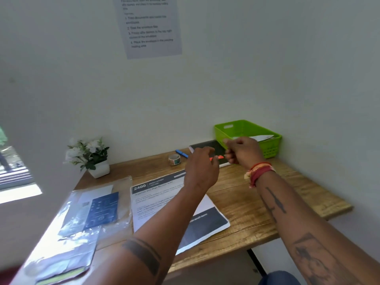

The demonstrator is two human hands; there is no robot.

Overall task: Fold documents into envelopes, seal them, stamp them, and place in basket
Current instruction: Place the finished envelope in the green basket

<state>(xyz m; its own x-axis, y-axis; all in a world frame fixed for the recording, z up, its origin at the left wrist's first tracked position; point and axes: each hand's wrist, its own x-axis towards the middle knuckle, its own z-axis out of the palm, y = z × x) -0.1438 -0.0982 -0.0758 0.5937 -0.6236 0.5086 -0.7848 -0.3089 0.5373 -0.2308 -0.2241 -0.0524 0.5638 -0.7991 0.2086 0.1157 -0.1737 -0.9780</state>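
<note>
While both arms reach across the desk [267,204], the nearest item is the printed sheet [164,204], flat and unfolded. Beyond it: left hand [202,167], fingers loosely spread over a red object [220,157], contact unclear; right hand [242,150], fingers curled, contents indiscernible. Farthest: basket [267,148], one envelope [264,137] inside. Advice: identify the stamp supply first; the tape roll [174,159] lies left.
</note>
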